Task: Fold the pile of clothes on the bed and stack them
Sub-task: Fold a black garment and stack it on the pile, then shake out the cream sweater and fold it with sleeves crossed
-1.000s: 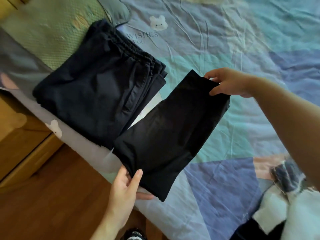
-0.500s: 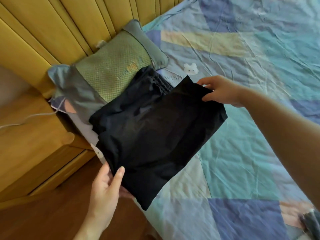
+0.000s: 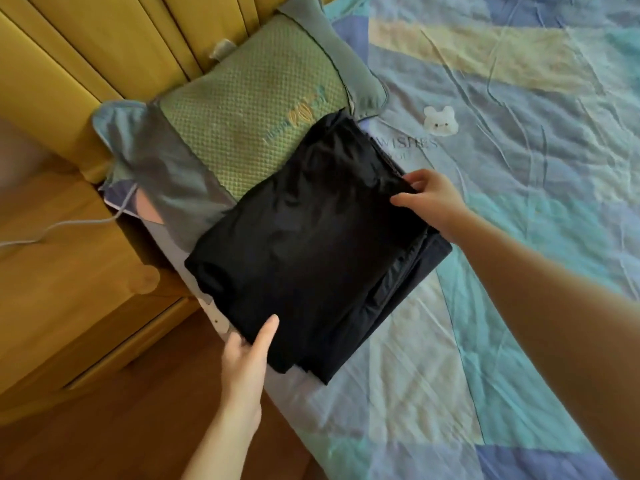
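Observation:
A folded black garment [image 3: 304,251] lies on top of a stack of dark folded clothes [image 3: 415,271] at the bed's left edge, beside the pillow. My left hand [image 3: 247,358] grips the garment's near corner, thumb on top. My right hand [image 3: 429,199] pinches its far right corner. The stack's lower layers show only along the right and near edges; the rest is covered by the black garment.
A green and grey pillow [image 3: 242,109] leans against the yellow headboard [image 3: 104,46]. A wooden nightstand [image 3: 62,271] with a white cable [image 3: 69,225] stands left of the bed. The patchwork bedsheet [image 3: 502,168] stretches to the right. Wooden floor [image 3: 121,427] lies below.
Both hands carried the black garment left from the sheet and laid it on top of the dark stack. The view shifted toward the headboard.

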